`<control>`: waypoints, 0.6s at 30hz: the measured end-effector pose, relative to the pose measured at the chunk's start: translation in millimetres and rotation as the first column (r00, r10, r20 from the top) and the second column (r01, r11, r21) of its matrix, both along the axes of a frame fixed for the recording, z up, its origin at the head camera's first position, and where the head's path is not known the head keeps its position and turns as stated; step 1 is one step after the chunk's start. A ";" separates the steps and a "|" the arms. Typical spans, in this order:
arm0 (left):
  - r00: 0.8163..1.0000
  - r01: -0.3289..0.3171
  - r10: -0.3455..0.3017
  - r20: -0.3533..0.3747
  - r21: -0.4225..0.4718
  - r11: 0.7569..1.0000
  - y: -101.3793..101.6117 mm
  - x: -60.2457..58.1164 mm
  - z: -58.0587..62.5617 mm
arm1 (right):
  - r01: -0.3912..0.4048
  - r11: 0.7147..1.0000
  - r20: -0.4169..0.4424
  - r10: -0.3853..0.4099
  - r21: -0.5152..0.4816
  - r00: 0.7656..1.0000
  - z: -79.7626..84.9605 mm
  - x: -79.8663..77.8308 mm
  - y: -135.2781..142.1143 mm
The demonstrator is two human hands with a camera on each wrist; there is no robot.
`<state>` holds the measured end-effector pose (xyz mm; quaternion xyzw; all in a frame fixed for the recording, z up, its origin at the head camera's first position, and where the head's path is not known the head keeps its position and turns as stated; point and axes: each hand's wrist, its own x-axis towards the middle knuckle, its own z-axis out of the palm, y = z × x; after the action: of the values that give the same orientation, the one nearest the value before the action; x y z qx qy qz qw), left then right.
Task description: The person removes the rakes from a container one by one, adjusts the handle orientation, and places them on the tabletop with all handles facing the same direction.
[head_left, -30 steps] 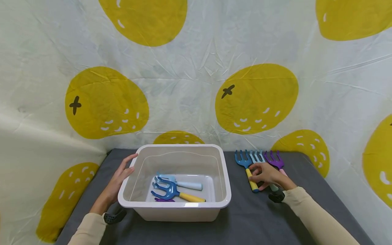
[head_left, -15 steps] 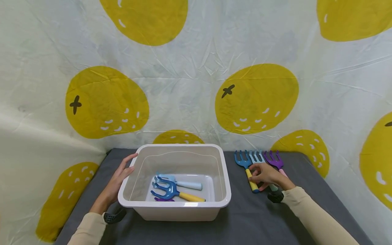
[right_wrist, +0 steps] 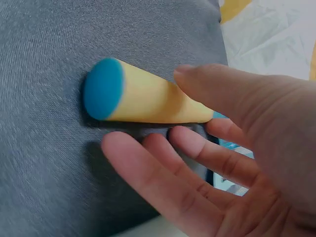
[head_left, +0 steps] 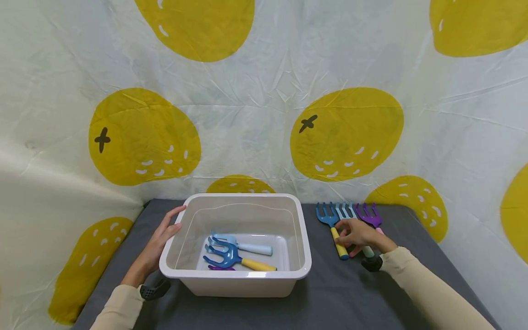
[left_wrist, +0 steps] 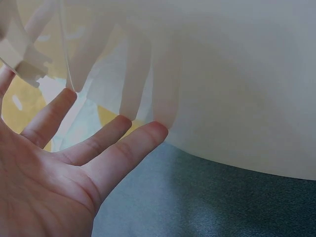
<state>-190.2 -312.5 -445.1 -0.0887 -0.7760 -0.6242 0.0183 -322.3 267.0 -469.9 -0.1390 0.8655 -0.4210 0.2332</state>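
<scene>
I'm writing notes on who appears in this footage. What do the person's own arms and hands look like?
The left hand and right hand are bare, with no gloves or rings showing. Plain beige long sleeves, left sleeve and right sleeve, cover the arms. A small black device shows at each wrist: left device, right device.

L forearm [head_left: 117, 309] & R forearm [head_left: 433, 286] are slanting fwd & inward. L hand [head_left: 158, 238] is holding its fingers straight & spread. R hand [head_left: 358, 233] is facing palm-down, thumb opposing curved fingers, w/ gap btwn.
</scene>
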 end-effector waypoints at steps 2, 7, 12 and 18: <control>1.000 -0.002 0.002 0.001 -0.001 1.000 -0.3 0.1 -0.3 | -0.023 0.999 -0.006 0.024 0.038 1.000 8.1 -0.3 -1.0; 1.000 0.004 -0.004 -0.003 0.007 1.000 -1.0 -1.0 -0.7 | -0.101 0.988 -0.033 0.105 0.120 0.994 37.2 -2.0 -4.7; 1.000 0.006 -0.006 -0.010 0.010 1.000 -0.9 -1.5 -0.4 | -0.181 0.965 -0.050 0.194 0.188 0.980 70.5 -8.9 -10.8; 1.000 -0.002 0.002 0.000 0.004 1.000 0.3 0.0 0.0 | -0.272 0.932 -0.077 0.297 0.239 0.952 104.7 -17.8 -20.1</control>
<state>-190.1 -312.3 -445.1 -0.0877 -0.7749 -0.6257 0.0191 -340.1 246.9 -365.2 -0.2588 0.8899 -0.2735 0.2573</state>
